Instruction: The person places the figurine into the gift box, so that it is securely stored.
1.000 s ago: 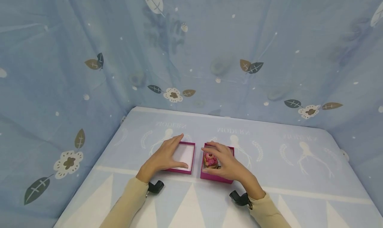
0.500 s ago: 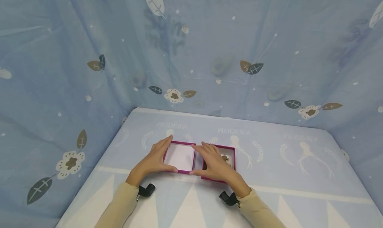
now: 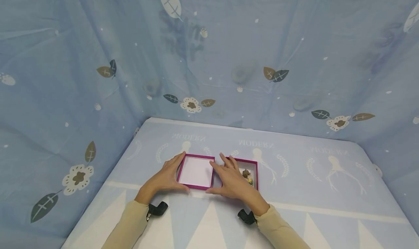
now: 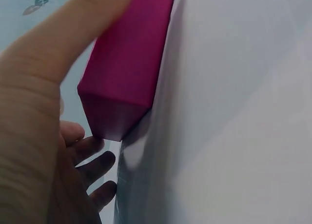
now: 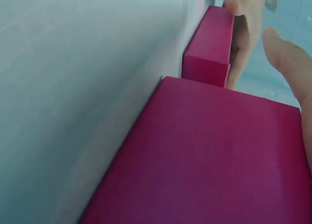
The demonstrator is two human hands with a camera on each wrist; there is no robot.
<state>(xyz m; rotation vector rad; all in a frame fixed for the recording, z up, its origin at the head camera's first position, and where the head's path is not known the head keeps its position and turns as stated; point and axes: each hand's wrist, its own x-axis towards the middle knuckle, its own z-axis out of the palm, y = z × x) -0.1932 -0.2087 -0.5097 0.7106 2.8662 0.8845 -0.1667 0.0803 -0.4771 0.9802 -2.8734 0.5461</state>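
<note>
A shallow square magenta box lid [image 3: 196, 171] lies inside up, its white inner face showing. My left hand [image 3: 164, 178] spans its left side, fingers by the far corner and thumb by the near one. In the left wrist view that thumb [image 4: 58, 33] overlaps the lid's magenta wall [image 4: 129, 58]. Beside the lid's right edge is my right hand [image 3: 233, 180], thumb and index fingertip spread near its two right corners. It passes over a deeper magenta box [image 3: 257, 176], hiding much of its inside. A small brown figure [image 3: 246, 173] shows in that box.
The table [image 3: 327, 180] wears a pale blue and white patterned cover. Blue printed cloth [image 3: 229, 60] hangs behind it and at both sides. A dark wrist camera [image 3: 158, 209] sits below my left hand, and another [image 3: 246, 217] below my right.
My right hand has come left from over the box to the lid's right side. My left hand has drawn back leftward to the lid's left edge. The lid stays about where it was.
</note>
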